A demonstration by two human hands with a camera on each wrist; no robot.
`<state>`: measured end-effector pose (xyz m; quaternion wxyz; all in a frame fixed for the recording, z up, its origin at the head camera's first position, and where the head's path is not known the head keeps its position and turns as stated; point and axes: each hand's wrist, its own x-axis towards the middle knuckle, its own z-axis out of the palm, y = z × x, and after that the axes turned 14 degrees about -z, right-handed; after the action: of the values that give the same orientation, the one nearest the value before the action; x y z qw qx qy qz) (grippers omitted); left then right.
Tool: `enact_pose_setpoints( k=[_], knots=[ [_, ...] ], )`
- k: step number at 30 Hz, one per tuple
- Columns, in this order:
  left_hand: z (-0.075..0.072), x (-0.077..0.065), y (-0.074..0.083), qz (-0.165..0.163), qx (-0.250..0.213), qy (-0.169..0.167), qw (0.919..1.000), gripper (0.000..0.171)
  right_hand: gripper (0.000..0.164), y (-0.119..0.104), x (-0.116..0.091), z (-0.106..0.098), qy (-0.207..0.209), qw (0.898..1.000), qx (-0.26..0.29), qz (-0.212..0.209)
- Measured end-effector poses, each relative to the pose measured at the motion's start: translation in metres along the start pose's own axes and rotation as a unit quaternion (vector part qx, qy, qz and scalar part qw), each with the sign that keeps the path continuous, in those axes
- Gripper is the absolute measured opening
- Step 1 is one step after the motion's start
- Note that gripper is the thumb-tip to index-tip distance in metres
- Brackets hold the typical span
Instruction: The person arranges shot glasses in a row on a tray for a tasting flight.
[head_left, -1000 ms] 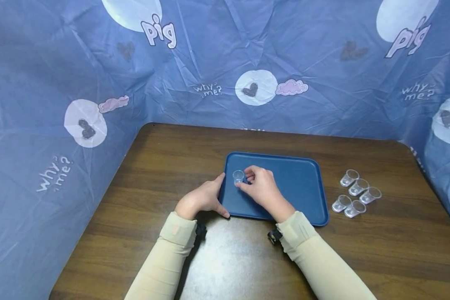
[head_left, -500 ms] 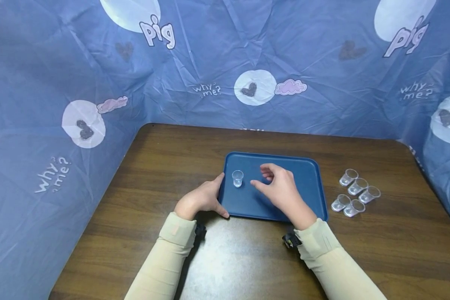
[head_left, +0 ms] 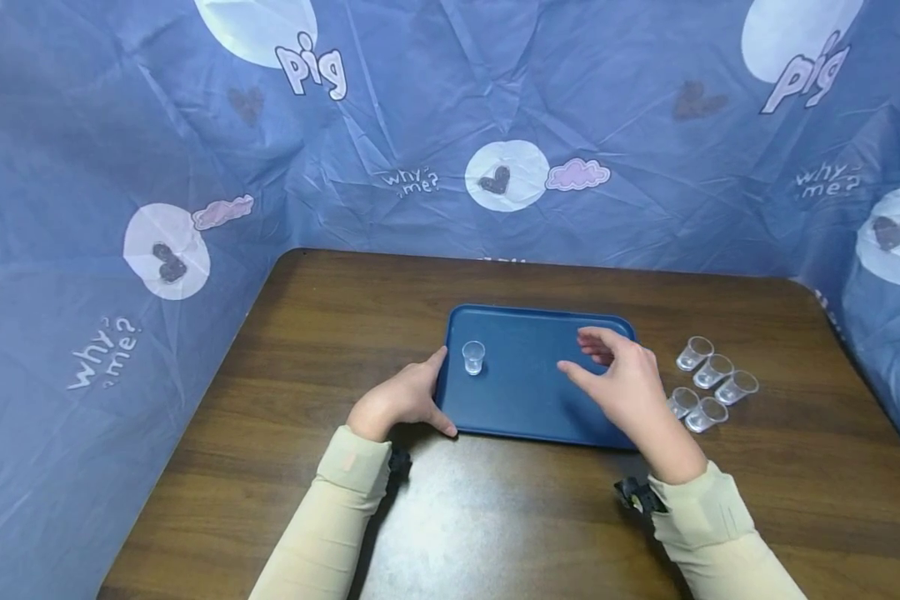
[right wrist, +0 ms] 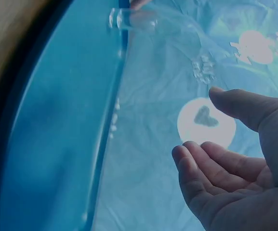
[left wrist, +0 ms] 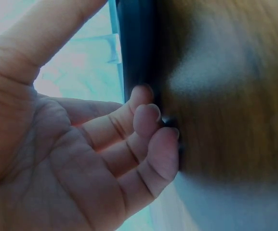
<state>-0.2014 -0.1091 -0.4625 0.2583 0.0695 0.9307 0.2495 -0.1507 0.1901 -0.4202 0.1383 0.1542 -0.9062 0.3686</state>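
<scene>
A small clear plastic cup [head_left: 473,358] stands upright near the left end of the blue tray [head_left: 525,400]. My left hand [head_left: 401,396] rests along the tray's left edge, thumb toward the near corner and fingers toward the far side. The left wrist view has that hand's loosely bent fingertips [left wrist: 146,115] right at the tray's dark edge [left wrist: 136,43]. Above the right end of the tray is my right hand [head_left: 626,379], holding nothing, with thumb and fingers apart. The right wrist view shows this gap too, with the cup [right wrist: 134,19] farther off on the tray.
Several more clear cups [head_left: 712,371] stand in a cluster on the wooden table [head_left: 795,467], right of the tray; my right hand partly covers one. Blue printed cloth [head_left: 390,125] hangs behind the table and along its sides.
My right hand has let go of the cup at the tray's left end and moved right across the tray toward the other cups. The left hand has stayed at the tray edge.
</scene>
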Motion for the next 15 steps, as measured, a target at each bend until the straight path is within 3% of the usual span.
enact_pose_setpoints(
  k=[15],
  knots=[
    [-0.001, -0.004, 0.003, -0.007, -0.005, -0.004, 1.0, 0.134, 0.047, 0.018, -0.035, -0.049, 0.068, 0.997, -0.037, 0.007]
  ],
)
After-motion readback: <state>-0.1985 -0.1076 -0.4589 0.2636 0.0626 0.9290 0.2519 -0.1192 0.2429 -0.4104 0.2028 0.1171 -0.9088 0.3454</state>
